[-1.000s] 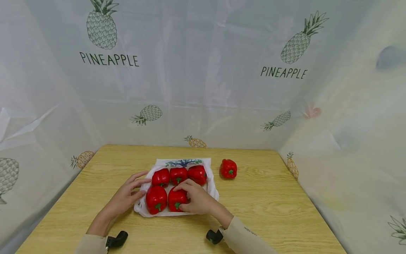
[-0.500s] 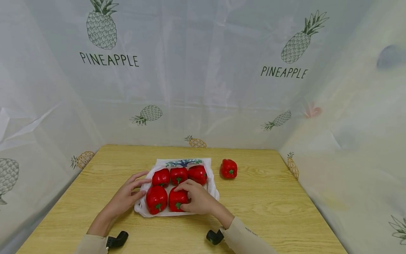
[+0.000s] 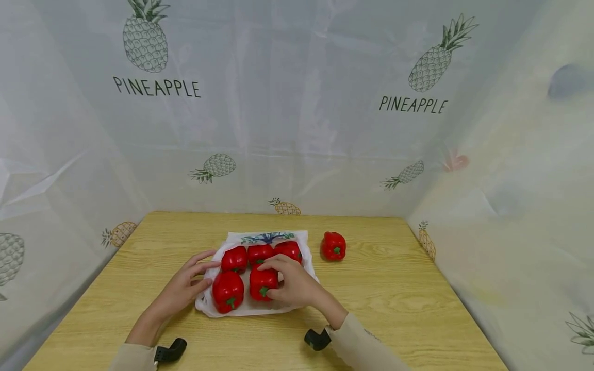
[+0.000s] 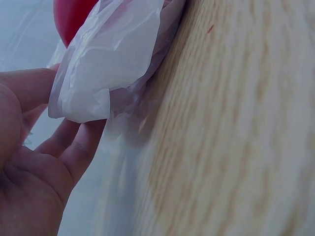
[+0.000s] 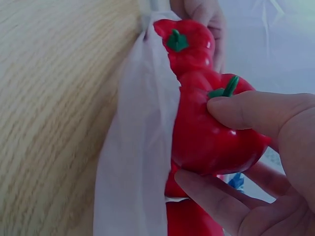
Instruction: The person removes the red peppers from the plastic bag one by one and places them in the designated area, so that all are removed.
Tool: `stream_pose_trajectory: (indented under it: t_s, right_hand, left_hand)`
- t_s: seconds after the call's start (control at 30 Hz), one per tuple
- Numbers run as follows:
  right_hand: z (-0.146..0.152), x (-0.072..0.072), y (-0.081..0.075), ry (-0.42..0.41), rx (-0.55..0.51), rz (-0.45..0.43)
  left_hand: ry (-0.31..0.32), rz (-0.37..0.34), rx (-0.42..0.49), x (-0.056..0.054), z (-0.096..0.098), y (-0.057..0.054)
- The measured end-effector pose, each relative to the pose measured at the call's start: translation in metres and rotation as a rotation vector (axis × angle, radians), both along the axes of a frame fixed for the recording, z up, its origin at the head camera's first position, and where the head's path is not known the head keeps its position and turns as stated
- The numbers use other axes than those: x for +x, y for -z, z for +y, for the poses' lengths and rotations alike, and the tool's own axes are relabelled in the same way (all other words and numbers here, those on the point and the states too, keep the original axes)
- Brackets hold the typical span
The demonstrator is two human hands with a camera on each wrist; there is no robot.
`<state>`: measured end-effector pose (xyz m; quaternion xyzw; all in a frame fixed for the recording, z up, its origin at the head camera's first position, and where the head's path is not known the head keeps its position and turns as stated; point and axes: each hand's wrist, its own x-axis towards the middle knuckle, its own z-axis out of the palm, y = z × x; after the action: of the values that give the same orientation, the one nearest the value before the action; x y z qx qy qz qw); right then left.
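A red bell pepper (image 3: 262, 282) with a green stem is pinched between the thumb and fingers of my right hand (image 3: 297, 282), over the front right part of a white plastic bag (image 3: 214, 307). Several other red bell peppers lie in the bag, among them a front left pepper (image 3: 228, 291) and a back left pepper (image 3: 234, 259). My left hand (image 3: 187, 281) rests against the bag's left side, fingers fairly straight. In the left wrist view, its fingers (image 4: 81, 147) touch the crumpled bag edge (image 4: 106, 73). The right hand partly hides the back right pepper (image 3: 289, 249).
One more red bell pepper (image 3: 333, 246) sits on the wooden table (image 3: 394, 288), right of the bag. Behind the table hangs a pale curtain (image 3: 287, 113) printed with pineapples. Sheeting also flanks both sides.
My right hand has raised the front right pepper slightly, shifting it a little away from me and to the right. The left hand stays against the bag.
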<state>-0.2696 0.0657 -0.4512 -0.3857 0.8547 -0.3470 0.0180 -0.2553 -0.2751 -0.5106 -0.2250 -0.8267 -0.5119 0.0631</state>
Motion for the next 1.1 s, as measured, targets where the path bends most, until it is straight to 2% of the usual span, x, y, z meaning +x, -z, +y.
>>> stream_pose_trajectory:
  t_s: [0.43, 0.7, 1.1]
  right_hand:
    - [0.021, -0.004, -0.006, 0.042, -0.034, -0.009]
    - [0.041, -0.009, -0.017, 0.04, -0.043, 0.024]
    - [0.075, -0.024, -0.038, 0.071, -0.042, 0.081]
  left_hand:
    - [0.003, 0.036, -0.008, 0.0, 0.0, 0.0]
    - [-0.001, 0.026, -0.004, 0.0, 0.0, 0.0]
    - [0.0, 0.035, -0.009, -0.001, 0.0, 0.0]
